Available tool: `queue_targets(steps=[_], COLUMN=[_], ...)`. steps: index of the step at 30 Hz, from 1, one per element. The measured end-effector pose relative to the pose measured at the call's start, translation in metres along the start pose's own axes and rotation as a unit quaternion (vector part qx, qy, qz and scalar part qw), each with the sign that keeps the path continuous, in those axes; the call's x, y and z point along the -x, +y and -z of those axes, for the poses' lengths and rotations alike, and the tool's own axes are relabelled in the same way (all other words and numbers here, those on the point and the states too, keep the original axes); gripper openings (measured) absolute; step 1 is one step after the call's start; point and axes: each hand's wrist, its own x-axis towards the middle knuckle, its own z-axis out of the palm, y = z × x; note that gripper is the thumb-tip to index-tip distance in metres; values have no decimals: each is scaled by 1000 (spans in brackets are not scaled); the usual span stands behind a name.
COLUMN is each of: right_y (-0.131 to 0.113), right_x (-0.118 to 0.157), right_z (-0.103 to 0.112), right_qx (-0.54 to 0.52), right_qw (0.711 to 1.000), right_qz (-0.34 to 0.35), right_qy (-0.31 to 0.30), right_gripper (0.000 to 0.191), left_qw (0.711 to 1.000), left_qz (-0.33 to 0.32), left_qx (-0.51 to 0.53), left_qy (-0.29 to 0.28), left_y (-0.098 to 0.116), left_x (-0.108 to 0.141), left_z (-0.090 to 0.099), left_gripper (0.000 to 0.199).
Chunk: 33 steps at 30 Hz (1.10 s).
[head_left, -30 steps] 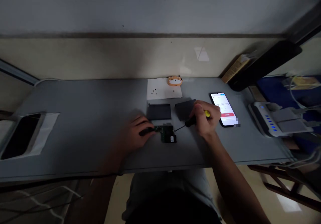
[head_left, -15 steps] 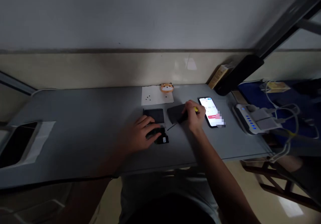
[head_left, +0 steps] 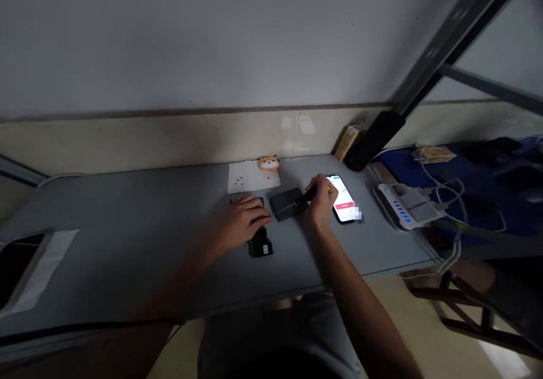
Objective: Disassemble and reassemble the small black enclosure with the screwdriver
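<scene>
My right hand grips the dark handle of a screwdriver, its thin shaft pointing left across a dark flat box. At the shaft's tip are the bent, closed fingers of my left hand; whatever they pinch is too small to make out. Just below the left fingers lies a green-black circuit board with a small white label. Another dark flat piece is mostly hidden behind my left hand. Beyond it, several tiny dark screws rest on white paper.
An orange animal-faced case sits on the paper's corner. Right of my right hand lies a lit phone, then a power strip with plugs and cables. A black cylinder leans at the back. A dark tablet-like device lies far left.
The view has shifted. My left hand has moved up off the circuit board, which now shows more. The screwdriver's tip has gone from beside the board to my left fingertips.
</scene>
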Motion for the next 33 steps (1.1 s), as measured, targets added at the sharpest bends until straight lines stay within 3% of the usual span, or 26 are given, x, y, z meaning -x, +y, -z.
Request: queue_targets(steps=[8, 18, 27, 33], right_y=[2, 14, 18, 20], right_x=[-2, -7, -10, -12], right_z=[-2, -4, -4, -6], right_qx=[-23, -6, 10, 13], right_qw=[997, 995, 991, 986], right_qz=[-71, -91, -115, -157], right_qy=[27, 43, 64, 52], right_gripper=[40, 40, 39, 38], left_qw=[999, 992, 980, 979], left_qz=[34, 104, 153, 144], left_qx=[-9, -39, -88, -101], left_qy=[-14, -59, -90, -101], left_y=[-25, -67, -70, -66], left_x=[-13, -37, -62, -76], left_z=[19, 24, 18, 9], left_gripper=[26, 22, 22, 22])
